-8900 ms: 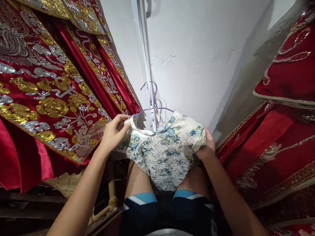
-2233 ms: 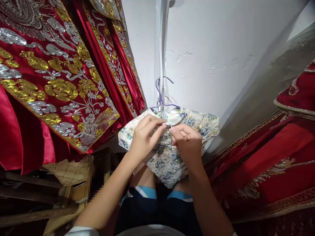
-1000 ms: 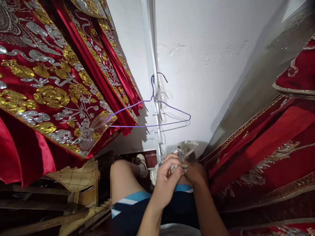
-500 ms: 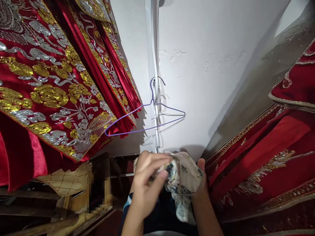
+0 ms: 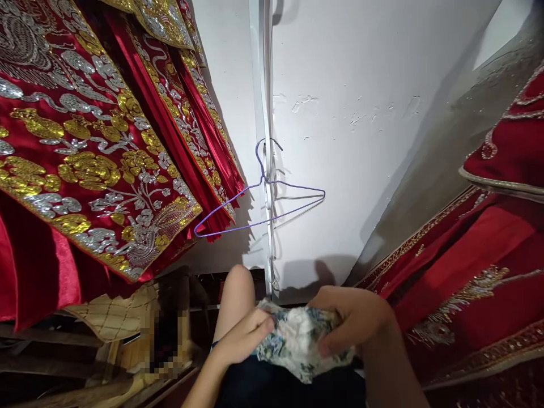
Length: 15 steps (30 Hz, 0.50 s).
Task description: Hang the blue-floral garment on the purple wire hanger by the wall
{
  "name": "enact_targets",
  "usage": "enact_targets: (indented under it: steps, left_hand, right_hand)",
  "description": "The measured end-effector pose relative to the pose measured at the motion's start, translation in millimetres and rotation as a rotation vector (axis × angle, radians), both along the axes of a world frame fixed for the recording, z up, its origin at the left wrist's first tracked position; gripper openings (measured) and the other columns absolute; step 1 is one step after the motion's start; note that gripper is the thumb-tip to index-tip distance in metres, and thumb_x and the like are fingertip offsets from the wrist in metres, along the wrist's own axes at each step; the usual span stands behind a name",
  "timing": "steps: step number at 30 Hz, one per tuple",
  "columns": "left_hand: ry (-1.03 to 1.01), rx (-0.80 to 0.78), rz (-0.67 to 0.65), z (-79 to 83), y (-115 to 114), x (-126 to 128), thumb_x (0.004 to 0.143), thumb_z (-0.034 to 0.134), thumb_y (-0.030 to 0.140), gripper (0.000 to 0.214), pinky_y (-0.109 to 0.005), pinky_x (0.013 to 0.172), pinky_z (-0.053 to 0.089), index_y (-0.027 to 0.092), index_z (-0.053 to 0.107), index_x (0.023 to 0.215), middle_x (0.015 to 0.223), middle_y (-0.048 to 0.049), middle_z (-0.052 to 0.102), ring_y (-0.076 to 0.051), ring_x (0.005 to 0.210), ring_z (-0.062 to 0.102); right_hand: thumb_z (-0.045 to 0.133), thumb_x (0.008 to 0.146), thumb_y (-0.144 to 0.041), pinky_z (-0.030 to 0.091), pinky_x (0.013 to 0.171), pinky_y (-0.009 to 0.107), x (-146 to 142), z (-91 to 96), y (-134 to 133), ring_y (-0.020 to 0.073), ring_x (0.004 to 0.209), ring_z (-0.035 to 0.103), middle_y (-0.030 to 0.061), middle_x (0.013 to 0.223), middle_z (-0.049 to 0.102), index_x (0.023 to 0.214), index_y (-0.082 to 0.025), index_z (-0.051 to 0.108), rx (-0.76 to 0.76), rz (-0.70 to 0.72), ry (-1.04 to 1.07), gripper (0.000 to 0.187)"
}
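A bunched piece of pale floral fabric is stretched between my two hands, low in the view above my lap. My left hand is closed on its left end, thumb on top. On the other end, my right hand grips with the thumb across the front and the fingers behind. What kind of article the cloth is, I cannot make out. A bare purple wire hanger hangs ahead of my hands on a white pole or strip against the wall.
Red garments with gold and silver sequins hang at the left, above wooden furniture with a quilted cream cloth. More red embroidered cloth hangs at the right. A white wall with peeling patches stands ahead. My bare knee shows below.
My hands have moved apart and spread the fabric sideways. The right hand has come up and over onto its right end; the left has shifted lower. The hanger has swung slightly.
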<state>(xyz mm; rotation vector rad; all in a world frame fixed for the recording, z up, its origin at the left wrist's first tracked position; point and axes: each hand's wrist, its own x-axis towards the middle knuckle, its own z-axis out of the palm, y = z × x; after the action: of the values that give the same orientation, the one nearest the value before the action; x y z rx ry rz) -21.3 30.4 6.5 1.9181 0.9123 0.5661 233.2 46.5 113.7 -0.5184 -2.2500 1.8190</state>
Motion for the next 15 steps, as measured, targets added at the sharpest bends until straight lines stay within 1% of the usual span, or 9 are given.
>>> enact_targets:
  steps: [2,4,6,8,10,11,12,13,15]
  left_hand:
    - [0.194,0.154,0.032,10.5,3.0,-20.4,0.092,0.038,0.076,0.069,-0.041,0.091,0.048,0.017,0.063,0.065,0.065,-0.0049,0.062,-0.021,0.069,0.058]
    - [0.385,0.312,0.118,25.9,7.4,-44.1,0.092,0.052,0.064,0.053,-0.044,0.093,0.047,0.018,0.069,0.073,0.075,-0.0076,0.069,-0.026,0.079,0.064]
    - [0.515,0.453,0.195,41.9,12.1,-69.0,0.094,0.055,0.051,0.037,-0.05,0.101,0.043,0.021,0.074,0.088,0.091,-0.0094,0.075,-0.03,0.093,0.067]
    - [0.574,0.562,0.231,56.3,16.8,-91.4,0.096,0.051,0.04,0.03,-0.055,0.112,0.035,0.023,0.075,0.092,0.095,-0.0072,0.077,-0.028,0.095,0.07]
    - [0.601,0.636,0.282,68.9,21.0,-107.6,0.095,0.049,0.033,0.028,-0.058,0.118,0.027,0.024,0.075,0.089,0.095,-0.0053,0.077,-0.026,0.094,0.071]
    - [0.612,0.661,0.321,74.4,22.8,-112.7,0.093,0.049,0.031,0.027,-0.059,0.119,0.026,0.024,0.075,0.09,0.098,-0.0054,0.077,-0.027,0.098,0.071]
    - [0.627,0.675,0.364,79.2,24.4,-115.8,0.093,0.049,0.031,0.027,-0.059,0.118,0.028,0.024,0.075,0.091,0.102,-0.0064,0.077,-0.028,0.105,0.07]
    - [0.645,0.673,0.406,83.1,25.7,-117.3,0.093,0.048,0.032,0.028,-0.058,0.116,0.033,0.024,0.075,0.092,0.105,-0.0076,0.077,-0.03,0.112,0.068]
    - [0.699,0.629,0.478,88.2,27.6,-116.6,0.096,0.042,0.035,0.035,-0.052,0.104,0.048,0.024,0.076,0.096,0.111,-0.0099,0.076,-0.033,0.124,0.062]
  right_hand:
    - [0.074,0.077,-0.029,0.043,0.054,0.021,11.1,11.2,9.8,0.0108,0.057,0.05,0.0009,0.068,0.062,0.08,-0.013,0.069,0.135,-0.189,-0.081,0.018]
    - [0.064,0.08,-0.024,0.041,0.053,0.022,14.1,14.5,25.7,0.0133,0.059,0.052,0.0017,0.068,0.062,0.076,-0.015,0.069,0.286,-0.443,-0.15,0.011]
    - [0.058,0.079,-0.021,0.04,0.054,0.024,9.4,11.0,47.2,0.0152,0.058,0.051,0.0014,0.064,0.06,0.08,-0.016,0.071,0.406,-0.726,-0.147,0.015]
    - [0.056,0.077,-0.021,0.041,0.056,0.025,0.1,2.6,70.6,0.016,0.057,0.05,0.0002,0.063,0.059,0.1,-0.017,0.073,0.488,-0.927,-0.092,0.029]
    - [0.055,0.076,-0.021,0.042,0.061,0.026,-10.5,-7.9,92.1,0.0171,0.06,0.052,0.0004,0.07,0.063,0.126,-0.019,0.065,0.557,-1.02,-0.053,0.051]
    - [0.054,0.077,-0.02,0.042,0.063,0.026,-15.3,-12.9,101.4,0.0179,0.062,0.053,0.0011,0.074,0.066,0.134,-0.02,0.06,0.595,-1.035,-0.052,0.058]
    - [0.053,0.077,-0.02,0.042,0.065,0.027,-19.5,-17.4,109.5,0.0187,0.065,0.055,0.0022,0.079,0.067,0.137,-0.022,0.058,0.632,-1.039,-0.062,0.06]
    - [0.051,0.078,-0.019,0.042,0.067,0.027,-22.8,-21.0,116.6,0.0196,0.068,0.057,0.0031,0.083,0.068,0.136,-0.022,0.058,0.669,-1.039,-0.081,0.058]
    - [0.048,0.08,-0.019,0.038,0.065,0.026,-26.6,-24.9,127.1,0.0201,0.07,0.057,0.0032,0.083,0.068,0.12,-0.023,0.065,0.738,-1.035,-0.14,0.044]
